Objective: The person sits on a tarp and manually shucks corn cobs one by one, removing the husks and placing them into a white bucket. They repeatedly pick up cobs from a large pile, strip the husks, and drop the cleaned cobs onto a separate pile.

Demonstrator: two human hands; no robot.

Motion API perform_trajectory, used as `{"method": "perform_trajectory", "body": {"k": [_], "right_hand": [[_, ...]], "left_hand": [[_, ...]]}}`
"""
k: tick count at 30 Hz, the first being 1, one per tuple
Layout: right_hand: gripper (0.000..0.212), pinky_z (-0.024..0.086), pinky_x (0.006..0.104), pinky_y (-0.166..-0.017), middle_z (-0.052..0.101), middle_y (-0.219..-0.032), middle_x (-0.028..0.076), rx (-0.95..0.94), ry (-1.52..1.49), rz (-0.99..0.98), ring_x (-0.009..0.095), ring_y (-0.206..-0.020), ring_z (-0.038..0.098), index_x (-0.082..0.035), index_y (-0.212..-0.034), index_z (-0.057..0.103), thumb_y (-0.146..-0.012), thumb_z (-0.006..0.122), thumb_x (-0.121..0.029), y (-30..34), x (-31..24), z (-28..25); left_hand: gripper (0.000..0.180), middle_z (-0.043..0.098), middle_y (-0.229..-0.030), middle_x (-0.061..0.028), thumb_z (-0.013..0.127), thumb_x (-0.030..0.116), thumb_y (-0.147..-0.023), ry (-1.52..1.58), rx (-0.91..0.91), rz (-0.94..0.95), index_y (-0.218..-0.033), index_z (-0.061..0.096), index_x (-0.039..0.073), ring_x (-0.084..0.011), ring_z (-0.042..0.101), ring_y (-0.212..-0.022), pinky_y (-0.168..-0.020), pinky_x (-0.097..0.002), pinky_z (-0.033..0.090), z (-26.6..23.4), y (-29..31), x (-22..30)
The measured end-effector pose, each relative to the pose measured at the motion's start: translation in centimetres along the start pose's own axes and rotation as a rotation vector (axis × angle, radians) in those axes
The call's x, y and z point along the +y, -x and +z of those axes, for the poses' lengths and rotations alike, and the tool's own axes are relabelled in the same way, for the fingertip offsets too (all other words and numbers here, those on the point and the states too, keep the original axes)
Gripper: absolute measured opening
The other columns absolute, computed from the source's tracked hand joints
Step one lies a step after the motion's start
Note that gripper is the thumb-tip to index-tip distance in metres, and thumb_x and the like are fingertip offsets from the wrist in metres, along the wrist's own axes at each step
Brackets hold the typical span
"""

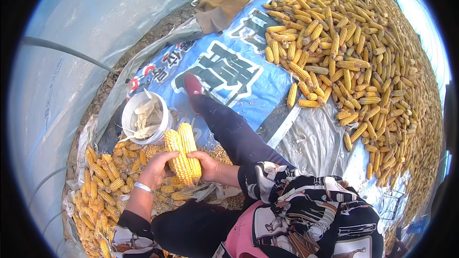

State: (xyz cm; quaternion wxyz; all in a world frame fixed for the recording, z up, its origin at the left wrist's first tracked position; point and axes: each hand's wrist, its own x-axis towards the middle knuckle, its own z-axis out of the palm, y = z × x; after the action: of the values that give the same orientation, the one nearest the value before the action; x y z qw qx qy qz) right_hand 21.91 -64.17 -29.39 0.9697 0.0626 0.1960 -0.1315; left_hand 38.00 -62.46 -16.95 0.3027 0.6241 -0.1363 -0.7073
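Observation:
Two yellow ears of corn are held side by side and pressed together, upright in the picture, in front of my body. My left hand point(158, 166) grips the left ear of corn point(178, 158) from its outer side, and a pale band circles that wrist. My right hand point(208, 166) is closed on the right ear of corn point(189, 138) from the other side. The ears hide some of the fingers of both hands. Below them lie loose kernels point(217, 155) and pale husks point(222, 192).
A white bucket point(168, 120) with dry husks stands just beyond my left hand. Ears of corn form a pile point(103, 186) at the left and a much larger heap point(354, 62) at the right. My leg stretches across a blue printed tarp point(258, 86). Plastic sheeting point(110, 14) rises at the left.

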Motion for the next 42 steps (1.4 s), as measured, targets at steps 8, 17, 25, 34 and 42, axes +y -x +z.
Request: {"method": "perform_trajectory", "body": {"k": [8,17,25,34,42], "right_hand": [[0.07,0.033,0.0608,-0.108,0.047,-0.135,0.016,-0.209,-0.137,-1.243,0.035,-0.13,0.042,-0.011,-0.14,0.041,-0.09,0.053,-0.059,28.3,-30.8,9.0],[0.025,0.051,0.0359,-0.077,0.064,-0.096,0.006,0.21,0.04,-0.852,0.019,-0.085,0.061,-0.009,-0.107,0.062,-0.093,0.06,-0.031,21.3,-24.9,-5.1],[0.027,0.052,0.0292,-0.071,0.064,-0.095,0.002,0.213,0.717,-0.214,0.013,-0.083,0.061,-0.009,-0.113,0.06,-0.095,0.06,-0.028,1.6,-13.9,1.7],[0.031,0.052,0.0279,-0.076,0.067,-0.103,0.005,0.407,1.475,0.213,0.013,-0.089,0.065,-0.003,-0.117,0.061,-0.09,0.062,-0.018,-20.0,-2.3,-4.5],[0.039,0.043,0.0434,-0.101,0.057,-0.129,0.022,0.159,2.625,-0.191,0.037,-0.122,0.053,0.006,-0.121,0.058,-0.086,0.059,-0.011,-31.2,2.9,-12.9]], "left_hand": [[0.054,0.057,-0.13,-0.0174,0.072,0.018,-0.086,-0.429,-0.264,1.144,-0.131,0.052,-0.006,-0.0219,0.057,-0.118,-0.097,-0.0325,0.046,29.3,1.4,15.2],[0.031,0.071,-0.102,-0.0125,0.068,0.008,-0.084,-0.677,0.205,0.783,-0.112,0.067,-0.003,-0.0188,0.068,-0.097,-0.085,-0.0304,0.052,6.2,-0.9,6.2],[0.031,0.072,-0.096,-0.0133,0.062,0.014,-0.089,-0.117,0.788,0.071,-0.111,0.065,-0.007,-0.017,0.069,-0.082,-0.07,-0.0284,0.053,-19.2,1.0,-19.5],[0.035,0.066,-0.116,-0.0143,0.06,0.015,-0.089,-0.904,0.648,0.241,-0.121,0.061,0.002,-0.0326,0.064,-0.103,-0.091,-0.0418,0.05,-25.8,-14.5,-24.8],[0.043,0.058,-0.124,-0.0183,0.069,0.024,-0.08,-1.191,0.36,0.012,-0.118,0.061,0.004,-0.0327,0.056,-0.115,-0.091,-0.0433,0.049,-26.4,-20.3,-23.9]]}}
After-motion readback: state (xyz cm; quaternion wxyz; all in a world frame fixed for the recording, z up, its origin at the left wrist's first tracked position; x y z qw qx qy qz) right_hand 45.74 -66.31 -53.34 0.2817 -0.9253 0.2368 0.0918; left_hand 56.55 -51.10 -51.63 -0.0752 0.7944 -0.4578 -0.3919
